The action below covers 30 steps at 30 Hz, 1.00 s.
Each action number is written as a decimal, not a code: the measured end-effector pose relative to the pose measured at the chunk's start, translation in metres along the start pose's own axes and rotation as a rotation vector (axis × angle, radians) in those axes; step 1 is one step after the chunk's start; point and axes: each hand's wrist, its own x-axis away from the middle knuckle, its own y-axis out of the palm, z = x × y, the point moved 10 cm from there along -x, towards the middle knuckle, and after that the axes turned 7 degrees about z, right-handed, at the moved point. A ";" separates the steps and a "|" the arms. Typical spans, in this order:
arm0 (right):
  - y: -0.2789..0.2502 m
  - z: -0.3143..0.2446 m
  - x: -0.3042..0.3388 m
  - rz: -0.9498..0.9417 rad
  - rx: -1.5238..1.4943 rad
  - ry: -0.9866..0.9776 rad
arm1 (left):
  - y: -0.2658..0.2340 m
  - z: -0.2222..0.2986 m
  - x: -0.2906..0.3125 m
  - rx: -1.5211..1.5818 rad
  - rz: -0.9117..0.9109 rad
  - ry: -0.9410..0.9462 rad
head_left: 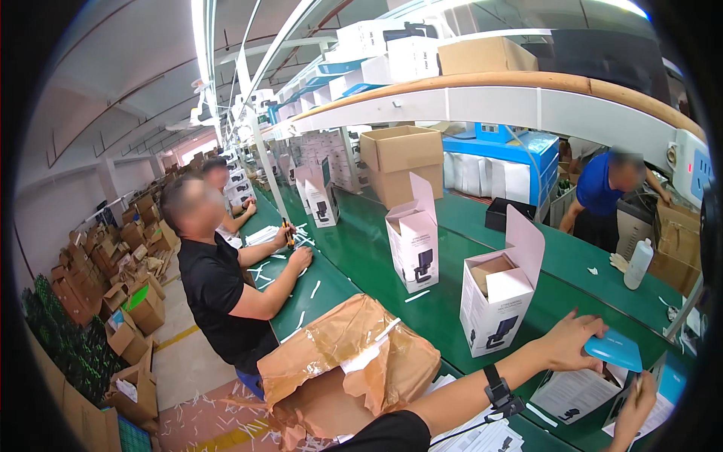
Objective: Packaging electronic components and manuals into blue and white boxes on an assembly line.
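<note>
At the right end of the bench, a white printed retail box point(576, 395) with a blue flap point(614, 352) is between my hands. My left hand point(576, 343) reaches over from the left and grips the box at its flap, fingers closed along the edge. Lower down, my right hand point(636, 410) pinches the box's near right side; part of that hand is cut off by the picture's rim. Another white and blue box point(666, 392) lies just beyond my right hand. A black band with a small device point(498, 390) circles my left wrist.
Two white boxes, one nearer point(493, 316) and one farther point(414, 252), stand with lids up on the green bench point(354, 260). An opened brown carton point(339, 361) sits left of my forearm. Co-workers stand left point(226, 271) and right point(602, 192). A shelf point(489, 102) runs overhead.
</note>
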 end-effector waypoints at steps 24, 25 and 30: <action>0.002 -0.072 -0.002 0.119 -0.280 -0.404 | 0.006 0.020 0.003 -0.035 0.024 0.194; 0.001 -0.073 -0.005 0.122 -0.276 -0.395 | 0.008 0.020 0.001 -0.029 0.017 0.195; 0.010 -0.053 -0.009 0.048 -0.407 -0.236 | 0.012 0.024 0.007 0.006 0.040 0.204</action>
